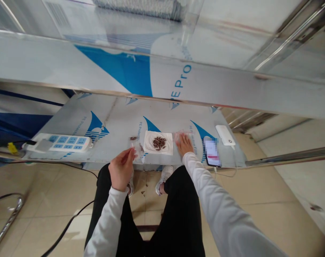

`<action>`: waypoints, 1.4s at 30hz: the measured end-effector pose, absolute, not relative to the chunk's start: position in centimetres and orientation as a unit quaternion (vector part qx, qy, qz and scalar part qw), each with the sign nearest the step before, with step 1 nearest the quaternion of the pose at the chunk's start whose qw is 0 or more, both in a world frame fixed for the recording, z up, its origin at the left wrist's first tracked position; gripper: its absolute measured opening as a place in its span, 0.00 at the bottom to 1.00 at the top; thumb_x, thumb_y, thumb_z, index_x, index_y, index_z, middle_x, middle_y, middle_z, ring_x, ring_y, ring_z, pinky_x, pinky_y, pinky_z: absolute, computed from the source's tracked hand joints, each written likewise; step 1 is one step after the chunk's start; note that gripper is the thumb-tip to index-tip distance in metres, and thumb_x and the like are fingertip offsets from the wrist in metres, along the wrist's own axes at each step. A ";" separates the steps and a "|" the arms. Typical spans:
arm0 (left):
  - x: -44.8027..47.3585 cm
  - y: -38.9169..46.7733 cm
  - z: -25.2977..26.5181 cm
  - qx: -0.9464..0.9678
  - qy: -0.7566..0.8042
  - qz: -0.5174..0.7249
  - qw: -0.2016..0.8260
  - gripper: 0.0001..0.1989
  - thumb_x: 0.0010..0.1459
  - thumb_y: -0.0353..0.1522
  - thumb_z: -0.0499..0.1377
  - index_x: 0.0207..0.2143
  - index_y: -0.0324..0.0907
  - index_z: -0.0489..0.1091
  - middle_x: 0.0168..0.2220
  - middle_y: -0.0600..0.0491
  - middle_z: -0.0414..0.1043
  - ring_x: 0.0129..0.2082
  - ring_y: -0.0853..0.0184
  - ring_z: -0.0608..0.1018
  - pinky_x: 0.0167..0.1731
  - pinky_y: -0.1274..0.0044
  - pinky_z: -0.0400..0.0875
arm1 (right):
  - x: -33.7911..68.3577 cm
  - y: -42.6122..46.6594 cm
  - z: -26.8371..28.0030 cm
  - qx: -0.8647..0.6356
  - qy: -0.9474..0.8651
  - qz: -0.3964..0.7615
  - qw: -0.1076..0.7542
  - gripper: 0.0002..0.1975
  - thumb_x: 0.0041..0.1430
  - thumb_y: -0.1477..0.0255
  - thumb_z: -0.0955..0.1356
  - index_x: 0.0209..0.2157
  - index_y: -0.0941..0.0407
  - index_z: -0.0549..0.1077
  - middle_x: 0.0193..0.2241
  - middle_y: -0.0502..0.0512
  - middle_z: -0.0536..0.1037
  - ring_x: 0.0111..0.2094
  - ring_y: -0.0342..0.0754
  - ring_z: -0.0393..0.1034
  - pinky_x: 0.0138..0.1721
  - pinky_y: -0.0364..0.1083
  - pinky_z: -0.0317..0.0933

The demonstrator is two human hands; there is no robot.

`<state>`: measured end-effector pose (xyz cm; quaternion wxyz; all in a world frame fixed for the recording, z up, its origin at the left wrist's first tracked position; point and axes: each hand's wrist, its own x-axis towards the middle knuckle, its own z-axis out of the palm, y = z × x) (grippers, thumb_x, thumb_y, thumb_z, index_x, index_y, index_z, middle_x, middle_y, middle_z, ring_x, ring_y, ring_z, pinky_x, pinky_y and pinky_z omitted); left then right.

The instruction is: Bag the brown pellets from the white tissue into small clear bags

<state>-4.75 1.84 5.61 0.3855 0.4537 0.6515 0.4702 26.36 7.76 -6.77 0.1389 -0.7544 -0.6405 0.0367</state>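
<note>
we are pinching a small clear bag [138, 145] beside a heap of brown pieces [159, 143]

we are sitting at a low bench [119, 114] covered in blue-printed film, and our two hands are working at its near edge. our left hand [122, 166] is holding the small clear bag with a narrow grip, thumb and fingertips pinching it near one side. a few dark bits are showing at the bag, though we cannot tell whether they are lying inside it or behind it. just right of it, the brown pieces are lying in a loose heap on a white square sheet [149, 150], between our hands. our right hand [185, 143] is resting palm down on some clear plastic [178, 135] with reddish marks, just beside the sheet; we cannot tell whether its grip is taking hold of any of it.

farther right, a phone [212, 151] is lying with its screen lit, and a white power bank [224, 135] is resting beyond it with a cable [236, 162] trailing toward us. at the left end, a power strip [71, 142] is lying lengthwise, a grey adapter [44, 145] sitting on it.
</note>
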 end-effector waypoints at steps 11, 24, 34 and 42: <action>-3.0 1.3 4.6 0.387 0.600 0.505 0.485 0.20 0.46 0.43 0.65 0.35 0.37 0.74 0.30 0.48 0.79 0.29 0.66 0.81 0.32 0.77 0.75 | 25.6 7.9 -4.4 -0.830 -0.539 0.004 0.139 0.32 0.65 0.60 0.54 0.64 0.66 0.52 0.64 0.71 0.54 0.65 0.64 0.43 0.60 0.69 0.33; -1.3 2.2 5.4 0.379 0.504 0.469 0.618 0.19 0.39 0.43 0.68 0.28 0.36 0.75 0.26 0.50 0.77 0.25 0.71 0.75 0.28 0.79 0.69 | 11.9 0.1 5.6 -0.548 -0.551 0.398 0.487 0.12 0.49 0.60 0.73 0.31 0.54 0.79 0.28 0.54 0.81 0.27 0.48 0.74 0.32 0.46 0.70; -2.3 3.6 5.2 0.497 0.518 0.377 0.586 0.15 0.43 0.43 0.65 0.25 0.38 0.74 0.22 0.51 0.76 0.23 0.68 0.75 0.26 0.77 0.68 | 13.1 0.8 5.1 -0.604 -0.603 0.317 0.413 0.06 0.51 0.69 0.68 0.25 0.54 0.77 0.21 0.51 0.79 0.22 0.47 0.74 0.27 0.45 0.68; -1.7 2.8 8.3 0.687 0.627 0.224 0.291 0.02 0.50 0.29 0.58 0.27 0.40 0.71 0.26 0.51 0.77 0.27 0.67 0.77 0.30 0.77 0.65 | 13.2 0.3 4.7 -0.668 -0.643 0.108 0.358 0.12 0.50 0.76 0.65 0.38 0.56 0.75 0.33 0.58 0.80 0.31 0.50 0.74 0.36 0.47 0.68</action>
